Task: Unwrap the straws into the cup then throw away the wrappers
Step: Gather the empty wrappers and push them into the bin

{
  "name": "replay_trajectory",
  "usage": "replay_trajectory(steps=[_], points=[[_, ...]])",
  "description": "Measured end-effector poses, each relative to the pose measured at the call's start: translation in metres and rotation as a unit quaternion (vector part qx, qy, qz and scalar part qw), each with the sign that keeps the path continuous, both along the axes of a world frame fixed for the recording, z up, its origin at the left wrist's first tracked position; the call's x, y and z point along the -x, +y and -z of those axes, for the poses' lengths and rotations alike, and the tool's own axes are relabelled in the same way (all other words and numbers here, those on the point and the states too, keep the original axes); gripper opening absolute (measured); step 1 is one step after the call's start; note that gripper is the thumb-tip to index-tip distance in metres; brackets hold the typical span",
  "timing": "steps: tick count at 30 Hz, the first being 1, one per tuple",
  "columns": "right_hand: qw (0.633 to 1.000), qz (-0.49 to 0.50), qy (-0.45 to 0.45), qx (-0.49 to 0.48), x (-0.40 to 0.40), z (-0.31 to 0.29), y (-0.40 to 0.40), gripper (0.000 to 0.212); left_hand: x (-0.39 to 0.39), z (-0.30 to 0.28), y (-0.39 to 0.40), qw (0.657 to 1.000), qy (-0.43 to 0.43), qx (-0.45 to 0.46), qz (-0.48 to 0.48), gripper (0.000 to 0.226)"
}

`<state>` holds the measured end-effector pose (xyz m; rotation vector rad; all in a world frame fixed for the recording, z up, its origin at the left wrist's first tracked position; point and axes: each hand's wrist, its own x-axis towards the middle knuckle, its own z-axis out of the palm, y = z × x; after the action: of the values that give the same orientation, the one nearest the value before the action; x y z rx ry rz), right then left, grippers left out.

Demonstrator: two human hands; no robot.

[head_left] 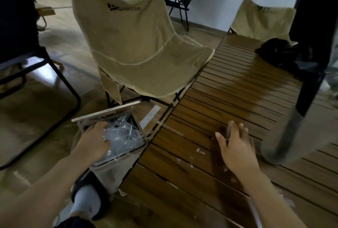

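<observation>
Nearest, at the bottom of the frame, a socked foot (86,202) stands beside a small bin (109,169) with fabric sides and a raised wooden lid (106,113). Above it, lower left of centre, the left hand (93,141) reaches into the bin's mouth among crumpled clear wrappers (122,134); its fingertips are hidden, so whether they pinch a wrapper or have let go I cannot tell. Lower right, the right hand (236,147) hovers over the slatted table (228,85) with fingers spread and loose, holding nothing clearly visible. Small torn scraps (200,151) dot the slats near it. Judging by the heap in the bin, disposal is well along; the scraps look left to gather. No cup or straws show plainly. Farther off stands a beige folding chair (139,44).
</observation>
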<state>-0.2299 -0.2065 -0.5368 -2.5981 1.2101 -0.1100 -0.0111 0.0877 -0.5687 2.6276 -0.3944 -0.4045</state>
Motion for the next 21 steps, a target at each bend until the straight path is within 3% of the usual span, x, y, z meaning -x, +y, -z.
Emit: replay_trajectory(steps=[3,6,11,13,17,19,21], points=[[0.996,-0.068,0.052,0.000,0.001,0.005,-0.012,0.061,0.009,0.003,-0.003,0.999,0.017,0.001,0.029,0.064],[0.989,-0.144,0.025,-0.035,0.000,0.000,-0.002,0.054,0.014,0.005,-0.013,0.998,0.018,0.014,0.065,0.052],[0.974,-0.207,-0.015,-0.090,-0.002,-0.015,0.031,0.051,0.028,-0.032,-0.035,0.983,-0.050,0.143,0.102,0.037],[0.980,-0.183,-0.027,-0.075,0.003,-0.021,0.037,0.052,0.044,-0.060,-0.045,0.967,-0.043,0.162,0.192,0.043],[0.999,-0.036,0.029,0.017,0.038,-0.024,0.048,0.062,0.080,-0.058,-0.063,0.918,-0.015,0.015,0.397,0.073],[0.996,0.020,0.079,-0.031,0.049,-0.020,0.058,0.071,0.086,-0.039,-0.066,0.913,-0.045,-0.042,0.404,0.081],[0.993,0.034,0.097,-0.051,0.048,-0.012,0.067,0.075,0.085,-0.030,-0.067,0.915,-0.092,-0.043,0.390,0.084]])
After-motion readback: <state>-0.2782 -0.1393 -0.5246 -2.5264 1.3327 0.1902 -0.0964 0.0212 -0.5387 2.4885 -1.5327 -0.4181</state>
